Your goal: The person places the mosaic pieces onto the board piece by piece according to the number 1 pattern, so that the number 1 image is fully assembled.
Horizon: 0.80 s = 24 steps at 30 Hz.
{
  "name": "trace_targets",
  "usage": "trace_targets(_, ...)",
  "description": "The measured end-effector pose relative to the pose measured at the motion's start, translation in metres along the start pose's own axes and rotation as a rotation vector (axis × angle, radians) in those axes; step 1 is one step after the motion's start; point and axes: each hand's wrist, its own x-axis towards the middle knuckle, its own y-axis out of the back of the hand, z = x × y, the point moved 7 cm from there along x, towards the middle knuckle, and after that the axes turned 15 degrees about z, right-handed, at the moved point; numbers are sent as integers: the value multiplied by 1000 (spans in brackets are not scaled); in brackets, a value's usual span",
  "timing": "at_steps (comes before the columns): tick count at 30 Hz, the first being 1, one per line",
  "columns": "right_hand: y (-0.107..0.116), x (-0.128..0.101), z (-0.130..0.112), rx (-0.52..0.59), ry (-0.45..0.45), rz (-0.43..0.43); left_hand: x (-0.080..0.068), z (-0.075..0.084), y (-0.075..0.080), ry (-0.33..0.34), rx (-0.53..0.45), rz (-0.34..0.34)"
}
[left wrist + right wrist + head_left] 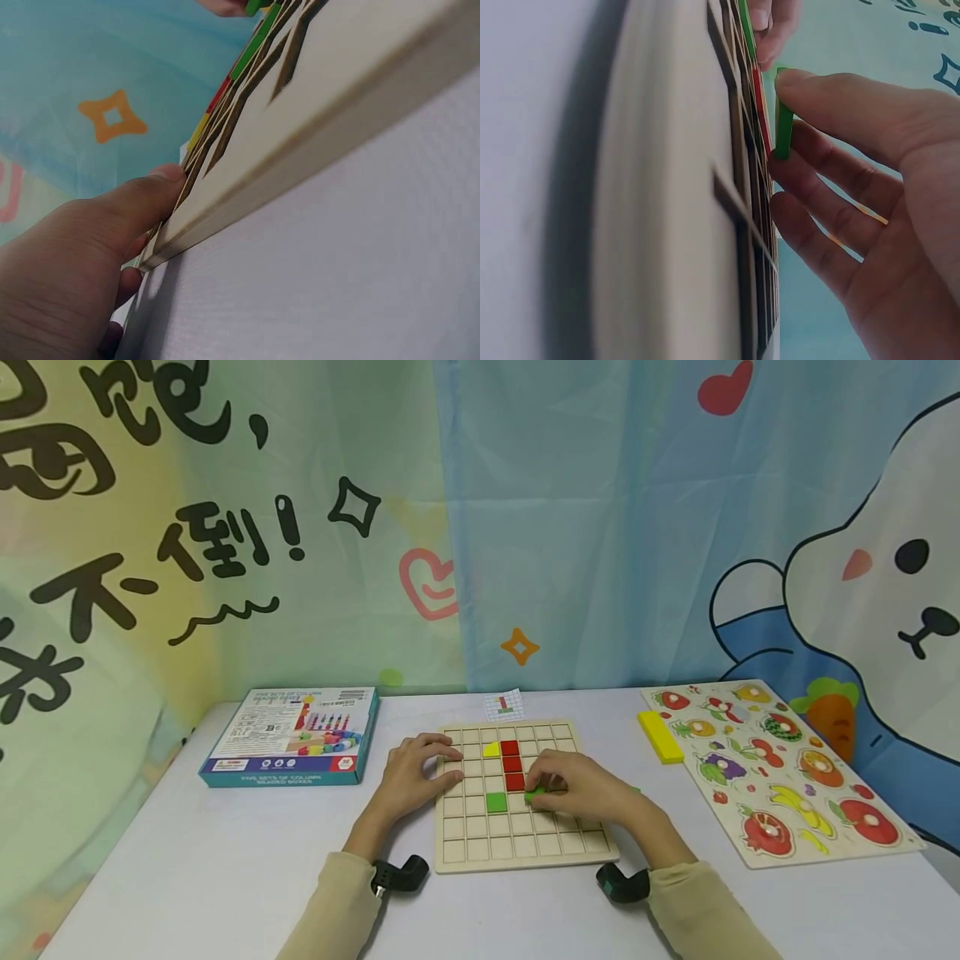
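A wooden grid board lies on the table. In its squares sit a yellow tile, a column of three red tiles and a green tile. My left hand holds the board's left edge; the left wrist view shows the thumb on top and other fingers by the side. My right hand pinches a second green tile between thumb and fingers, just above the board right of the red column. The fingers partly hide this tile in the head view.
A small pattern card lies behind the board. At the left is a boxed set. On the right, a yellow block touches a fruit picture board. A bit of green shows behind my right wrist.
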Motion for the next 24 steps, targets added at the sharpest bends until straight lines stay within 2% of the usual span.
trace_targets(5, -4, 1, -6, -12, 34, 2, 0, -1, 0, -5, -1, 3)
trace_targets(13, -11, 0, -14, -115, 85, 13, 0, 0, 0, -1, -6, -2)
trace_targets(24, -15, 1, -20, -149, 115, 7, 0, 1, 1, 1, -6, 5)
